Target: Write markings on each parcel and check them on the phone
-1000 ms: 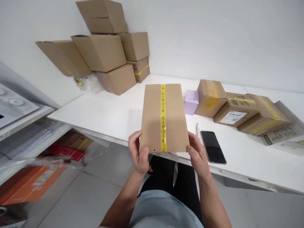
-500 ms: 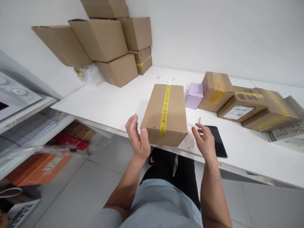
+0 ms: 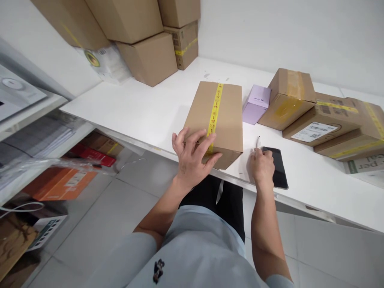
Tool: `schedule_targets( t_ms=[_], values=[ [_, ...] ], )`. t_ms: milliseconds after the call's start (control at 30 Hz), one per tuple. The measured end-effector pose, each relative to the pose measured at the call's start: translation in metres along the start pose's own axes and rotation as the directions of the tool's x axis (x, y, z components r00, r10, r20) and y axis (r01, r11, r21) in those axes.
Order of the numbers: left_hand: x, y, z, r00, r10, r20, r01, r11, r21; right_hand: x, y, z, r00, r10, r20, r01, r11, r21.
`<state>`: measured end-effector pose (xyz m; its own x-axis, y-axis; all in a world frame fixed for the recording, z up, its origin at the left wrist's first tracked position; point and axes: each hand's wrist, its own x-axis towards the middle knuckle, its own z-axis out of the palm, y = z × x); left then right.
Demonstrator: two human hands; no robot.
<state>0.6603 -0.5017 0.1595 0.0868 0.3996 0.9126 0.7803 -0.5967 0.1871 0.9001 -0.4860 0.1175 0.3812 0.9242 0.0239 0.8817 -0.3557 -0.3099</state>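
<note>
A cardboard box [image 3: 229, 116], sealed with a strip of printed yellow tape, sits at the table's front edge. My left hand [image 3: 193, 156] rests on its near edge, fingers spread over the top and the tape. To the right of the box, my right hand [image 3: 262, 166] is closed around a white marker [image 3: 258, 142] close to the tabletop, its dark tip pointing away from me. Just right of that hand lies a black tablet [image 3: 280, 170], flat on the table and partly covered by the hand.
A small lilac box [image 3: 257, 105] stands beside a taped cardboard box [image 3: 288, 100] and a labelled carton [image 3: 324, 120]. More cartons [image 3: 150, 58] are stacked at the back left. A shelf [image 3: 33, 112] borders the white table [image 3: 144, 116] on the left.
My left hand has moved from beside the box onto its top. My right hand has reached down and closed on the marker. The view has tilted lower.
</note>
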Motion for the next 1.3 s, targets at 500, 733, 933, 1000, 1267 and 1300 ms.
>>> schedule_targets(
  t_ms=[500,733,933,1000,1267,1300],
  values=[
    [0.006,0.001,0.016,0.998,0.029,-0.059,-0.020,0.989,0.149,-0.017,0.025,0.008,0.998,-0.043,0.048,-0.048,0.001,0.999],
    [0.008,0.002,0.012,0.999,0.023,-0.038,-0.021,0.997,0.069,-0.036,0.021,-0.021,0.981,-0.005,-0.193,0.188,-0.195,0.963],
    [0.009,0.009,0.006,0.996,0.039,-0.078,-0.040,0.999,-0.020,-0.040,0.005,-0.053,0.918,0.189,-0.350,0.388,-0.237,0.891],
    [0.007,0.011,0.008,0.993,0.044,-0.107,-0.045,0.999,-0.001,-0.042,0.002,-0.060,0.896,0.160,-0.415,0.444,-0.255,0.859],
    [0.005,0.013,0.022,0.997,-0.035,-0.070,0.039,0.998,0.058,-0.047,-0.031,-0.076,0.854,-0.068,-0.515,0.498,-0.177,0.849],
    [0.005,0.013,0.023,0.997,-0.041,-0.069,0.045,0.997,0.056,-0.046,-0.039,-0.077,0.849,-0.073,-0.524,0.507,-0.174,0.845]
  ],
)
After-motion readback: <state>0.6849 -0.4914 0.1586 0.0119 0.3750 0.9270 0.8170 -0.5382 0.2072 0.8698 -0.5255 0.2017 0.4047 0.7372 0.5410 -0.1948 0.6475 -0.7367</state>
